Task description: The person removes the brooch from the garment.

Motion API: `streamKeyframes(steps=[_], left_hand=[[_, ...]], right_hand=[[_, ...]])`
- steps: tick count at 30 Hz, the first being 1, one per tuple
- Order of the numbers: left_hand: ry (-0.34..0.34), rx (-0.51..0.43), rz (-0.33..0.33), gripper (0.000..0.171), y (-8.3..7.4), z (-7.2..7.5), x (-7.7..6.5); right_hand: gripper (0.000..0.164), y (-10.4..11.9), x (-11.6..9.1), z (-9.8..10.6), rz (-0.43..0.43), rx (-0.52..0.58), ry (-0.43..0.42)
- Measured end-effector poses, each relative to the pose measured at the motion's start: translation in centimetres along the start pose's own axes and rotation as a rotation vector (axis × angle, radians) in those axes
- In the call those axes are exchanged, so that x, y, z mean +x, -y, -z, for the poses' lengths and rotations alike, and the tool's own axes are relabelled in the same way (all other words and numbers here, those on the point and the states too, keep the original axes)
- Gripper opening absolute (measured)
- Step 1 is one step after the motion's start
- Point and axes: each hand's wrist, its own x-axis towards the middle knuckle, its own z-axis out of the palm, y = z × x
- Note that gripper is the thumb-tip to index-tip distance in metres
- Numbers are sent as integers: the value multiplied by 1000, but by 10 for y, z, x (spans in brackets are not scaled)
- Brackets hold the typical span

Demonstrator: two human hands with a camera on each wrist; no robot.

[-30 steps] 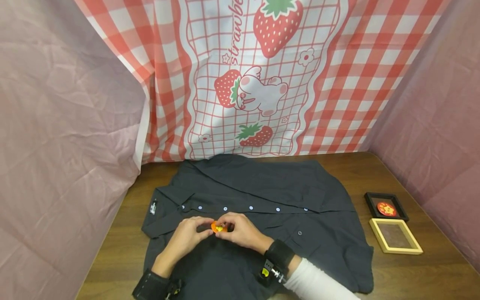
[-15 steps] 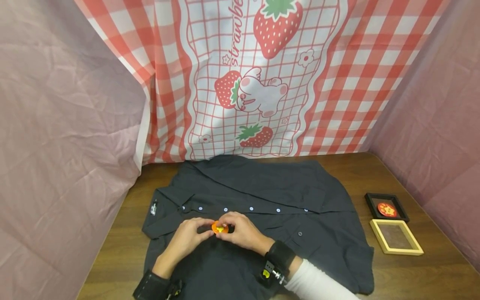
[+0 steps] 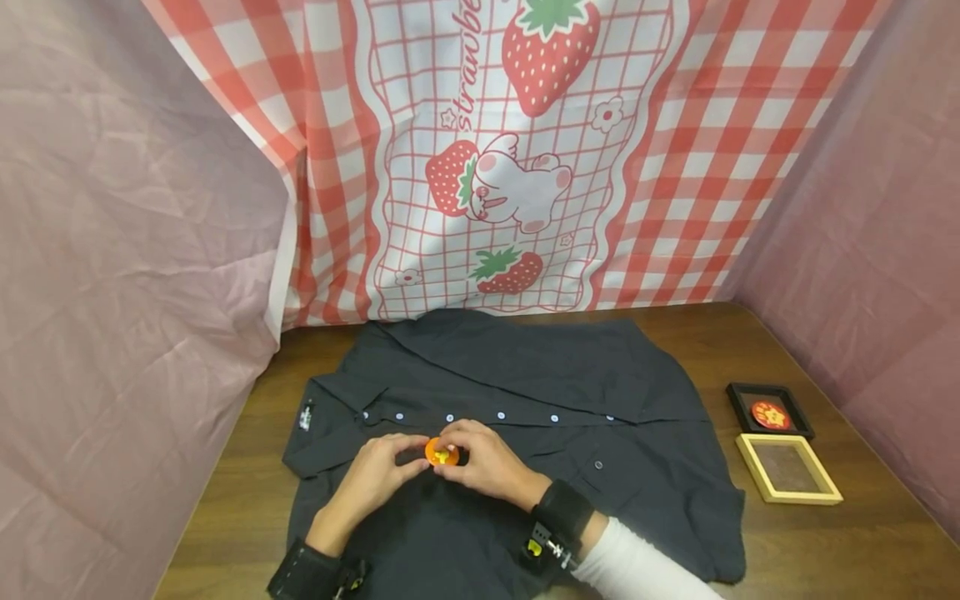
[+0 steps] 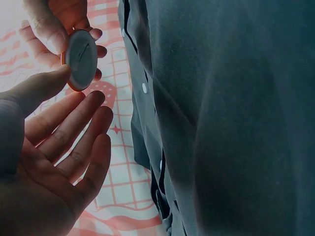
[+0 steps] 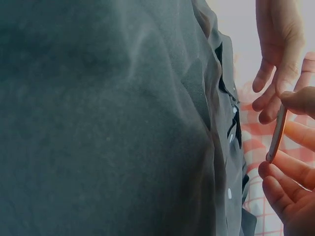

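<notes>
Between my hands is a round pin badge (image 3: pixel 442 452), orange with a yellow figure on its face. The left wrist view shows the pale back of the badge (image 4: pixel 82 59) with a thin pin across it. My left hand (image 3: pixel 375 477) pinches its left edge between thumb and finger. From the other side my right hand (image 3: pixel 487 465) grips it, thumb on the near edge and fingers over the far part. Under both hands lies a dark button shirt (image 3: pixel 630 500), spread flat with its collar to the left. In the right wrist view the badge (image 5: pixel 278 132) appears edge-on.
At the right of the wooden table (image 3: pixel 870 550) stand a black frame (image 3: pixel 738 408) with a red and yellow round badge (image 3: pixel 770 415) inside and a pale wooden frame (image 3: pixel 802 501). A strawberry-print cloth (image 3: pixel 525 187) hangs behind; pink cloth (image 3: pixel 135 250) hangs at the sides.
The badge has turned slightly between the fingers, so a little more of its orange face shows. Both hands keep nearly the same place, and the shirt and frames lie as before.
</notes>
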Motion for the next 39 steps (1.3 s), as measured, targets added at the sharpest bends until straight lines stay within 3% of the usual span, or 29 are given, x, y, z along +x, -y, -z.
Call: streamKeyframes(steps=[11,17,33,39], left_hand=[[27,19,37,30,1,-3,1],[-4,51,41,28,2,-3,1],[-46,73,64,33,0,-6,0],[-37,88,86,36,0,-8,0]], right_hand=[[22,-4,-4,4,-4,-92,-62],[24,-6,-7,7,6,-161,-83],[23,-13,-11,17,-39,-125,-136],[24,-17,-11,22,-16,-143,-154]])
